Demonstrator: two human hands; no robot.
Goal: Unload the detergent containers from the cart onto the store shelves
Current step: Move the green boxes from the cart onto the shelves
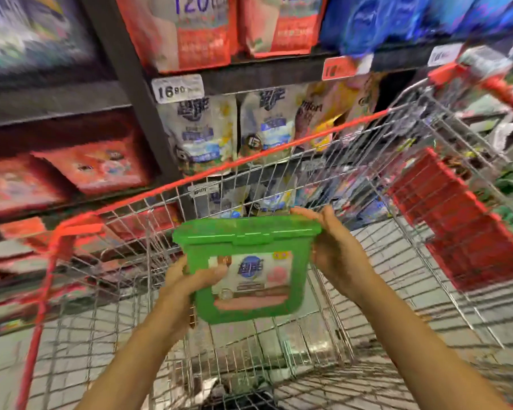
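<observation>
Green rectangular plastic detergent tub (249,270): snap lid on, white-pink label facing the camera; held slightly tilted in the air above the cart basket, between both hands, clear of the shelves.
Left hand (187,279): gripped the tub's lower left side; thumb lay across the label's left edge; fingers went behind the tub, hidden, so spread or together I couldn't tell.
Right hand (335,247): palm flat on the tub's right wall; fingers pressed together, hooked over the lid's back right corner.
Silver wire shopping cart with red plastic rim (71,229): under and around the tub; red plastic seat flap (456,232) at its right end.
Dark metal store shelves (132,84): just beyond the cart's far rim; white detergent pouches (202,131) on the level behind the rim, red pouches (202,31) one level up; all blurred.
White price tag (176,89): on the shelf edge above the white pouches, read 16 80.
</observation>
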